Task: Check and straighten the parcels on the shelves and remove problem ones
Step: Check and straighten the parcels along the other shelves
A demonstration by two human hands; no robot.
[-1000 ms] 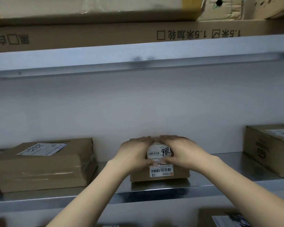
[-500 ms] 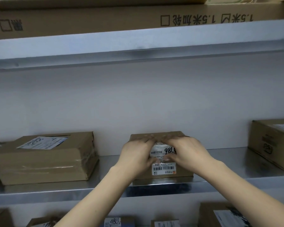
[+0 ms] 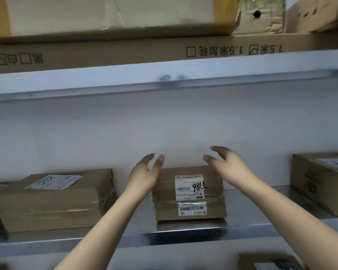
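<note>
In the head view, which is the only one, the small parcel (image 3: 189,193) stands on the middle shelf (image 3: 252,209), near the front edge and between two bigger boxes. Its front face is almost parallel to the shelf edge. Its white label (image 3: 189,187) with barcodes and a black handwritten number faces the person. The left hand (image 3: 142,178) hovers at the left side of this parcel with its fingers straight and spread, and it holds nothing; whether its palm touches the cardboard, I cannot tell. The right hand (image 3: 230,166) is above the right back corner, also wide open and empty, apart from the box. So I judge that this parcel is already checked and put straight, and it does not look like a problem one: I see no dent or tear on it. The left parcel (image 3: 53,199) lies a little turned and its tape looks wrinkled, so it probably needs attention next. The right parcel (image 3: 320,182) is only partly in view. On the top shelf (image 3: 164,75) lie a long flat carton (image 3: 125,53) and more boxes above it, and a lower parcel (image 3: 267,262) shows at the bottom edge. All these seem left to check, so much of the task remains.
</note>
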